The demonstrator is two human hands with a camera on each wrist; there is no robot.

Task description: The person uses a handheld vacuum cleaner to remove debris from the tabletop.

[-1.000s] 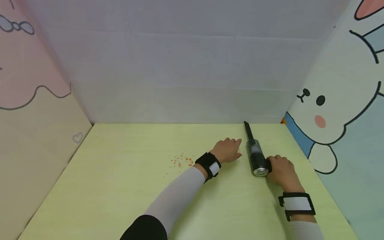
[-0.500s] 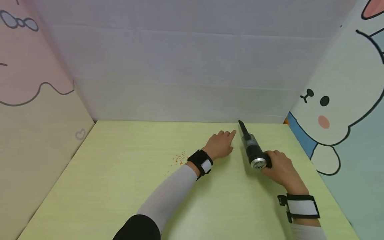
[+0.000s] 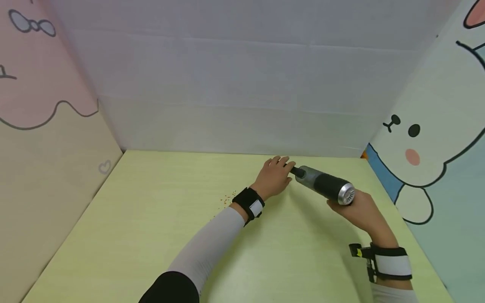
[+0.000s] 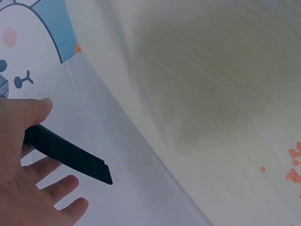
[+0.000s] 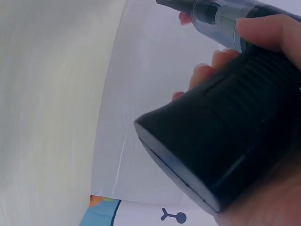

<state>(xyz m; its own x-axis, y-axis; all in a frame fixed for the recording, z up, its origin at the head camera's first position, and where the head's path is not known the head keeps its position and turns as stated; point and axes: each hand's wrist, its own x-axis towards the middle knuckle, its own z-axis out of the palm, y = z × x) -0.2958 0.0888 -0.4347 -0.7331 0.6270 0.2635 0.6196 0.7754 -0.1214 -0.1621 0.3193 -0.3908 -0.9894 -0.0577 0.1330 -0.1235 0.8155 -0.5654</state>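
A black and silver handheld vacuum cleaner (image 3: 329,185) is raised over the table, its body slanting up to the left. My right hand (image 3: 361,213) grips it by the handle (image 5: 221,127), thumb and fingers wrapped round in the right wrist view. The dark narrow nozzle (image 4: 70,153) passes between the thumb and spread fingers of my left hand (image 3: 273,176), which are not closed round it. Seen from the head, that hand covers the nozzle's far end. Small orange bits (image 3: 227,198) lie on the table beside the left wrist, partly hidden by the forearm.
The pale yellow table (image 3: 151,227) ends at a white back wall (image 3: 212,92). Cartoon-printed panels stand at the left (image 3: 45,160) and right (image 3: 447,168). More orange bits (image 4: 294,174) show at the right edge of the left wrist view.
The right hand has lifted the vacuum cleaner off the table and swung its nozzle leftward. The left hand has shifted slightly left and now meets the nozzle with spread fingers.
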